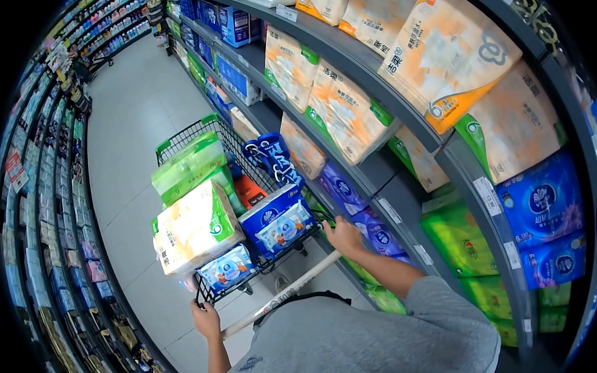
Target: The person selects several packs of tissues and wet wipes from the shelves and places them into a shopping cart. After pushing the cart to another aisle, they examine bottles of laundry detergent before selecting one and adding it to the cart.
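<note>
My left hand (206, 319) is closed on the near left corner of a black wire shopping cart (250, 160) with green corner pieces. The cart's near right corner is gripped by my right hand (343, 235). Inside the cart lie a green tissue pack (193, 166), a large cream and orange tissue pack (195, 227), a blue pack (268, 215) and a white and blue wipes pack (226, 268). An orange-red item (249, 193) sits between them. Something blue with white lettering (275, 158) hangs over the cart's right side. A pale handle bar (285, 293) crosses in front of my body.
On the right, close to the cart, a dark shelf (404, 170) holds cream, purple, green and blue tissue packs. Curved shelves of small packages (66, 237) line the left. The grey tiled floor (127, 108) runs between them towards more shelves at the far end.
</note>
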The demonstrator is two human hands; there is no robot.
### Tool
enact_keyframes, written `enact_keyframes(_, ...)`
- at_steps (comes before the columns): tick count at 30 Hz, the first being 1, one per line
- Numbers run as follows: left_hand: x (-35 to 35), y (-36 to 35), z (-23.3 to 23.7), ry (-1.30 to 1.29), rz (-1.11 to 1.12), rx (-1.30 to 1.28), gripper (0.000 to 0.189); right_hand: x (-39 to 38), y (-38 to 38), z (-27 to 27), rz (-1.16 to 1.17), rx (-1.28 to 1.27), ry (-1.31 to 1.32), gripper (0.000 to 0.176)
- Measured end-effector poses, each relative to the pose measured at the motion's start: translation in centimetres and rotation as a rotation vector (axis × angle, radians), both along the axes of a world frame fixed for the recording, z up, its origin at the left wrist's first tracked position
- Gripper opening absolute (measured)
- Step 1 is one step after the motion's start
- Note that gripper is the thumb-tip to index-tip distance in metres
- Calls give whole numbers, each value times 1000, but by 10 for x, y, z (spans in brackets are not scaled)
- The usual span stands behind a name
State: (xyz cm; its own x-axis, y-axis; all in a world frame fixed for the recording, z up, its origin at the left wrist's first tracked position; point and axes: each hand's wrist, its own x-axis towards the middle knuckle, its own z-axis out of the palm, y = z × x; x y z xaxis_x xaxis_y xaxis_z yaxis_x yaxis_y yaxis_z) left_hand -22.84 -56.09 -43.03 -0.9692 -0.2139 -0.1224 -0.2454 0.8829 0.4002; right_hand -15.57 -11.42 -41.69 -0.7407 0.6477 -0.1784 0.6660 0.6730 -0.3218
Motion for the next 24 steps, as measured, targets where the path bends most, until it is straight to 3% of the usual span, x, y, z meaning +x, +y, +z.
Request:
enact_keyframes(10, -75, 7, 15, -43, 32, -119, 38, -67, 3, 3, 18, -113, 68, 52)
enact_keyframes(12, -90, 8, 19, -53, 39, -135, 38, -77, 14, -12, 87, -322, 336, 48)
enact_keyframes(13, -26, 28, -20, 9, 84, -86, 37, -30, 41, -40, 134, -399, 378, 43)
enact_keyframes(14, -4, 27, -29, 37, 93, -63, 37, -8, 43, -43, 143, -397, 393, 43)
enact_keyframes(19, -18, 11, -64, 59, 59, -46, 39, -20, 39, -78, 147, -309, 377, 61)
enact_keyframes(24, -9, 8, -64, 115, 45, -105, 43, -9, 34, -88, 146, -234, 422, 62)
